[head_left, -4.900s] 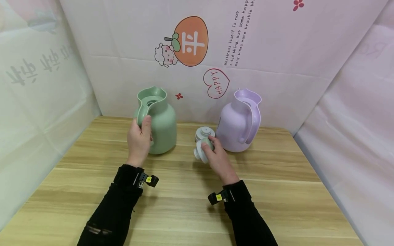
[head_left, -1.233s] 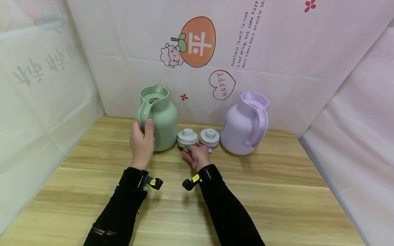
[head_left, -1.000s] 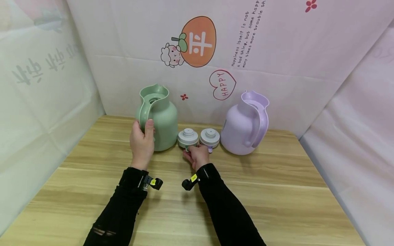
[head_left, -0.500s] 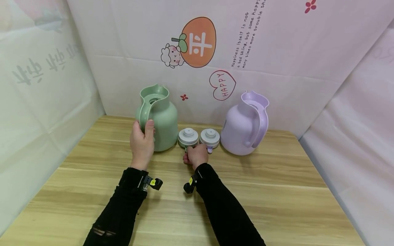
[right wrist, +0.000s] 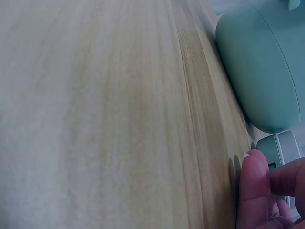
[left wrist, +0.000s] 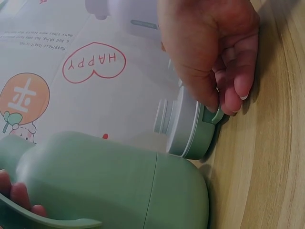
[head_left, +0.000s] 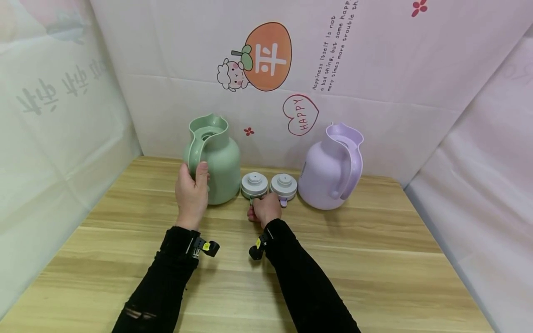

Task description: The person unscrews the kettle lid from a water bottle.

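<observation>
On the left of the table stands a green thermos jug [head_left: 223,173], upright and without its lid. My left hand [head_left: 191,194] grips its handle, fingers round it and thumb on top. Beside the jug lies a green jug lid [head_left: 254,184], upside down with its pale stopper upward. My right hand [head_left: 267,210] pinches the small tab on the lid's near edge between thumb and fingers. In the left wrist view the lid's green side [left wrist: 205,138] shows next to the jug's base. In the right wrist view the fingertips [right wrist: 257,167] touch the lid.
A second upturned lid [head_left: 284,186] with a purple tab sits just right of the green one. Further right stands a lidless purple thermos jug [head_left: 322,175]. Behind them hangs a printed cloth [head_left: 366,74]. The wooden table [head_left: 233,286] extends toward me.
Earlier my right hand held the green lid raised and tilted; now the lid lies upside down between the green jug and the other lid. Lately the right hand has turned slightly at the tab.
</observation>
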### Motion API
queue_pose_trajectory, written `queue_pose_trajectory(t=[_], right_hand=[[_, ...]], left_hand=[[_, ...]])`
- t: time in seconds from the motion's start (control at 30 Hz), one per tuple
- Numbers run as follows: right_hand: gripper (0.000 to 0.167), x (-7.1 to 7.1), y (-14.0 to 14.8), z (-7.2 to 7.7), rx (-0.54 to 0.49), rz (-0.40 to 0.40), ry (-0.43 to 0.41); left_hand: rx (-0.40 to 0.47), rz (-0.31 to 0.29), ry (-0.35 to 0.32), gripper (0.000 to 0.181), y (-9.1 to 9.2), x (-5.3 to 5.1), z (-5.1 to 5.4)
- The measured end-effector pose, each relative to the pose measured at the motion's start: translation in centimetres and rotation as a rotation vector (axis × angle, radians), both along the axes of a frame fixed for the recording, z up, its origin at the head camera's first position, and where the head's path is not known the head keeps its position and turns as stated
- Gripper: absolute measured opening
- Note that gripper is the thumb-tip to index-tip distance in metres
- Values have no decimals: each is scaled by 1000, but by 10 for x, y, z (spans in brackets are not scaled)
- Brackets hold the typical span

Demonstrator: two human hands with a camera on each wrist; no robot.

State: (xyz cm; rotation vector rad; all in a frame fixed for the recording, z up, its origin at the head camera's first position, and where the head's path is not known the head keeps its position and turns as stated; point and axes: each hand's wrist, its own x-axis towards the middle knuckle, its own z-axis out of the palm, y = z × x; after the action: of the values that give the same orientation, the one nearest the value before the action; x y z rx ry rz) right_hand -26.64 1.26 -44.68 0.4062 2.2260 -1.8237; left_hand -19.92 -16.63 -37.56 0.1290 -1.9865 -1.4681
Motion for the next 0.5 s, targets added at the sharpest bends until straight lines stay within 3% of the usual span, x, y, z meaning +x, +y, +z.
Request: queue_pose_trajectory(t=[0.33,0.5], right_hand=[[20,6,3,1,-10,64,25],[18,14,9,6,170,142,100]], left_hand=[[-6,-10,-12,52,-5,4,-1],[-14,51,32,60,-10,10,-1]])
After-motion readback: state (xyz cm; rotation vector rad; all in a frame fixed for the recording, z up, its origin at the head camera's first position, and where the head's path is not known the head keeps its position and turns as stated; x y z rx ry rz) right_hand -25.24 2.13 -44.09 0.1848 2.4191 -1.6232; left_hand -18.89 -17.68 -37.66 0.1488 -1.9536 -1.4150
